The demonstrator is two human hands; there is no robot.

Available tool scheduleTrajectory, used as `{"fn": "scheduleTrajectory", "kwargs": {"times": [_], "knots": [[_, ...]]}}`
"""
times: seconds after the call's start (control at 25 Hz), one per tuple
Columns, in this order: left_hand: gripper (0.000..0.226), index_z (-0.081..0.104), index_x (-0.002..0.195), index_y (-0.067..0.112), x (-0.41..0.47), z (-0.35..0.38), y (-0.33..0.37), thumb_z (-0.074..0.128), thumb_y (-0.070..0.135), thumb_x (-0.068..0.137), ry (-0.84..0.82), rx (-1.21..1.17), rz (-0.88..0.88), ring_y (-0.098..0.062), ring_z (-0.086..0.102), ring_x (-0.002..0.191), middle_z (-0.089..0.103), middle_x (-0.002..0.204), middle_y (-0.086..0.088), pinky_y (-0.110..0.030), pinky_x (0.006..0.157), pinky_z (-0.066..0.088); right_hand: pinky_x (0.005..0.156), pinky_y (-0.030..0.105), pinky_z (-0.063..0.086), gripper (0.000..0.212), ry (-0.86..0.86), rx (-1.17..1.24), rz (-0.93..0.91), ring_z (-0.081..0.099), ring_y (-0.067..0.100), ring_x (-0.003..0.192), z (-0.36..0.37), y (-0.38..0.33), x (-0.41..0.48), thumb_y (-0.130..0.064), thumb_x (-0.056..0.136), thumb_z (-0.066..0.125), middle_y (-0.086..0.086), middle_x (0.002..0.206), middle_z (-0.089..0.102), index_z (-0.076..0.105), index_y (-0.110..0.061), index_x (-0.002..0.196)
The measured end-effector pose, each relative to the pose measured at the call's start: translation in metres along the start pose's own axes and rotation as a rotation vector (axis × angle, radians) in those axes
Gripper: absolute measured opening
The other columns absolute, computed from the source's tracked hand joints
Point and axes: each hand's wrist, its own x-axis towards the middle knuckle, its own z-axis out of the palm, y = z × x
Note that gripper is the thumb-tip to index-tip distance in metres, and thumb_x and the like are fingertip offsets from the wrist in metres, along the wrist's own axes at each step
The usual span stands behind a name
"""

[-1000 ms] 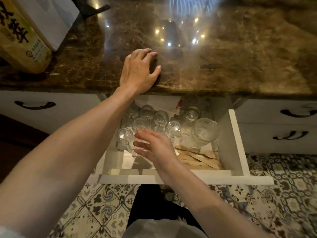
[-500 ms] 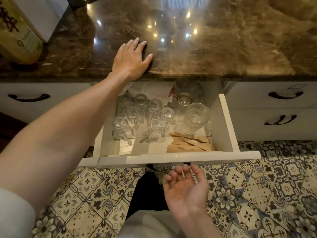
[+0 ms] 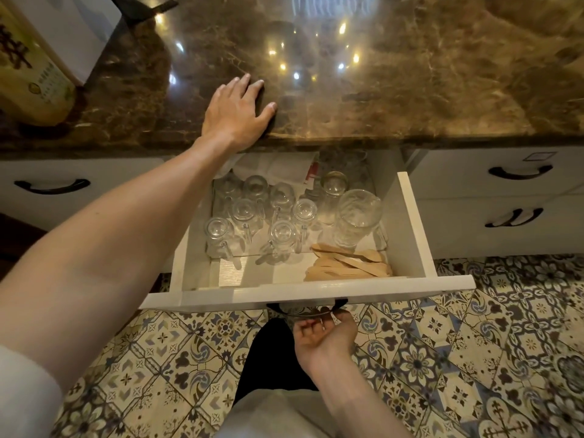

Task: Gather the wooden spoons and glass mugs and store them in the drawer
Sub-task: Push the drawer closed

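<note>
The white drawer [image 3: 414,222] stands pulled out below the marble counter. Several small glass mugs [image 3: 282,232] stand in rows inside it, with a larger textured glass [image 3: 357,216] at the right. A pile of wooden spoons [image 3: 347,265] lies in the drawer's front right corner. My left hand [image 3: 235,113] rests flat on the counter's front edge, fingers straight. My right hand [image 3: 325,335] is below the drawer front, palm up, its fingers curled up round the dark handle [image 3: 305,309].
Brown marble counter [image 3: 395,90] runs across the top, with a yellow package [image 3: 28,77] and a white box [image 3: 79,30] at the far left. Closed white drawers with dark handles flank the open one [image 3: 518,172]. Patterned tile floor [image 3: 474,358] lies below.
My right hand drew out of the drawer, dropped below its front and now has its fingers hooked under the handle. My left hand has stayed on the counter edge.
</note>
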Motion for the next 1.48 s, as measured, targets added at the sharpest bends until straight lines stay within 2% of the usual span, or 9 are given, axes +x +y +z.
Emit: {"fn": "scheduleTrajectory", "kwargs": {"times": [0.16, 0.28, 0.36, 0.44, 0.64, 0.84, 1.12, 1.28, 1.48], "knots": [[0.062, 0.026, 0.146, 0.019, 0.004, -0.003, 0.001, 0.031, 0.051, 0.095, 0.020, -0.018, 0.014, -0.022, 0.016, 0.144, 0.022, 0.156, -0.006, -0.040, 0.118, 0.011, 0.091, 0.031, 0.045, 0.025, -0.001, 0.036, 0.027, 0.052, 0.021, 0.077, 0.017, 0.002, -0.002, -0.030, 0.090, 0.042, 0.010, 0.081, 0.056, 0.056, -0.010, 0.085], [0.062, 0.027, 0.146, 0.019, 0.001, -0.002, -0.005, 0.032, 0.052, 0.094, 0.018, -0.022, 0.012, -0.022, 0.016, 0.144, 0.023, 0.156, -0.006, -0.040, 0.118, 0.011, 0.064, 0.025, 0.043, 0.031, 0.026, 0.054, 0.073, 0.037, 0.015, 0.049, 0.024, 0.002, -0.004, -0.021, 0.088, 0.034, 0.002, 0.050, 0.043, 0.049, -0.014, 0.062], [0.062, 0.026, 0.146, 0.019, -0.001, -0.001, -0.006, 0.031, 0.052, 0.095, 0.019, -0.018, 0.010, -0.022, 0.016, 0.144, 0.022, 0.156, -0.006, -0.040, 0.118, 0.011, 0.050, 0.022, 0.028, 0.034, 0.077, 0.044, 0.096, 0.026, 0.014, 0.040, 0.030, 0.003, -0.006, -0.016, 0.086, 0.026, -0.001, 0.043, 0.035, 0.039, -0.016, 0.055], [0.061, 0.026, 0.147, 0.018, 0.000, -0.002, -0.004, 0.031, 0.051, 0.095, 0.020, -0.014, 0.008, -0.022, 0.016, 0.144, 0.022, 0.156, -0.007, -0.040, 0.118, 0.010, 0.054, 0.024, 0.030, 0.034, 0.133, 0.033, 0.093, 0.030, 0.016, 0.045, 0.034, 0.003, -0.008, -0.019, 0.088, 0.024, 0.001, 0.053, 0.040, 0.042, -0.015, 0.059], [0.060, 0.026, 0.146, 0.018, 0.001, -0.003, 0.003, 0.031, 0.049, 0.095, 0.033, -0.012, 0.007, -0.023, 0.016, 0.144, 0.022, 0.156, -0.007, -0.039, 0.118, 0.010, 0.095, 0.036, 0.044, 0.035, 0.196, 0.044, 0.074, 0.055, 0.023, 0.072, 0.043, 0.003, -0.010, -0.028, 0.092, 0.027, 0.006, 0.084, 0.062, 0.060, -0.016, 0.091], [0.061, 0.026, 0.146, 0.019, 0.002, -0.001, 0.004, 0.031, 0.050, 0.095, 0.035, -0.007, -0.005, -0.022, 0.015, 0.144, 0.022, 0.156, -0.006, -0.039, 0.118, 0.010, 0.101, 0.045, 0.044, 0.041, 0.260, 0.049, 0.064, 0.064, 0.027, 0.103, 0.054, 0.002, -0.010, -0.027, 0.092, 0.030, 0.009, 0.115, 0.067, 0.066, -0.013, 0.104], [0.061, 0.028, 0.146, 0.020, 0.004, 0.003, 0.001, 0.032, 0.052, 0.094, 0.068, -0.018, -0.007, -0.022, 0.018, 0.143, 0.024, 0.155, -0.006, -0.039, 0.118, 0.011, 0.093, 0.040, 0.047, 0.040, 0.212, 0.077, 0.061, 0.060, 0.029, 0.094, 0.081, -0.004, -0.015, -0.035, 0.095, 0.028, 0.006, 0.115, 0.063, 0.060, -0.016, 0.111], [0.061, 0.030, 0.145, 0.020, 0.001, 0.005, 0.003, 0.033, 0.052, 0.093, 0.073, -0.029, -0.004, -0.021, 0.019, 0.143, 0.026, 0.154, -0.006, -0.039, 0.118, 0.011, 0.096, 0.040, 0.047, 0.035, 0.226, 0.103, 0.068, 0.061, 0.029, 0.099, 0.095, -0.007, -0.013, -0.033, 0.094, 0.029, 0.006, 0.113, 0.065, 0.059, -0.015, 0.095], [0.062, 0.033, 0.143, 0.020, -0.001, 0.002, 0.000, 0.037, 0.053, 0.092, 0.090, -0.049, -0.006, -0.022, 0.022, 0.141, 0.029, 0.153, -0.005, -0.038, 0.117, 0.014, 0.105, 0.046, 0.039, 0.040, 0.273, 0.062, 0.084, 0.053, 0.031, 0.114, 0.118, -0.008, -0.009, -0.035, 0.096, 0.029, 0.009, 0.126, 0.057, 0.052, -0.014, 0.121]]}}
